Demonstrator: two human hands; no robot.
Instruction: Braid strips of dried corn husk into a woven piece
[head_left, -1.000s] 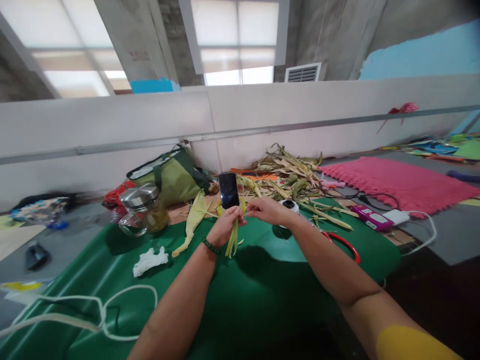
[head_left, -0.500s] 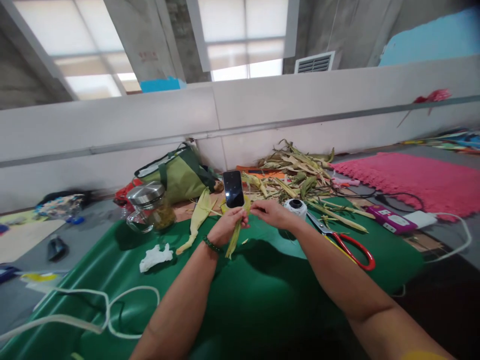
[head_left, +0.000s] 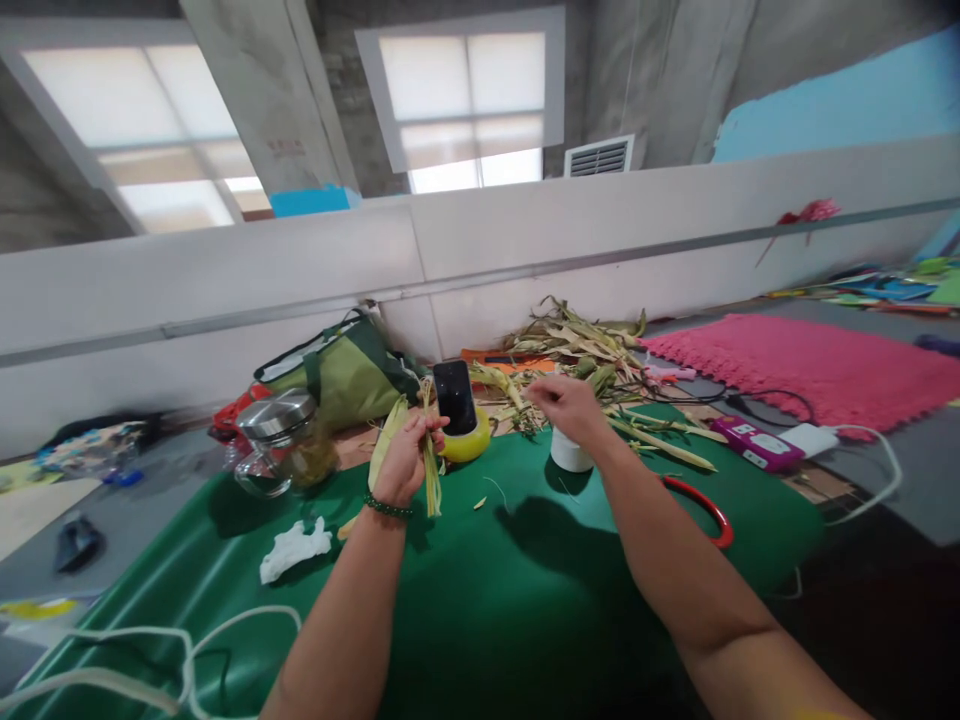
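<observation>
My left hand (head_left: 403, 462) is closed around a bundle of pale green corn husk strips (head_left: 432, 478), whose ends stick out above and below the fingers. Behind that wrist lies a wider corn husk (head_left: 384, 440), partly covered. Raised to the right, my right hand (head_left: 571, 408) has its fingertips pinched together; whatever is between them is too fine to make out. Below it stands a white spool of thread (head_left: 568, 455), partly hidden by the hand. A dark phone (head_left: 454, 395) leans upright at a yellow roll of tape (head_left: 466, 444) between the hands.
A green mat (head_left: 480, 600) covers the table. Around it are a glass jar (head_left: 279, 440), crumpled tissue (head_left: 295, 550), red-handled scissors (head_left: 716, 515) half behind my right forearm, a pile of dry husks (head_left: 577, 335), a purple box (head_left: 757, 442), a pink cloth (head_left: 810, 365) and white cables (head_left: 150, 632).
My hands have moved apart: the left one went left with the husk bundle, the right one rose slightly over the spool. The yellow tape roll is now uncovered. The view has shifted a little.
</observation>
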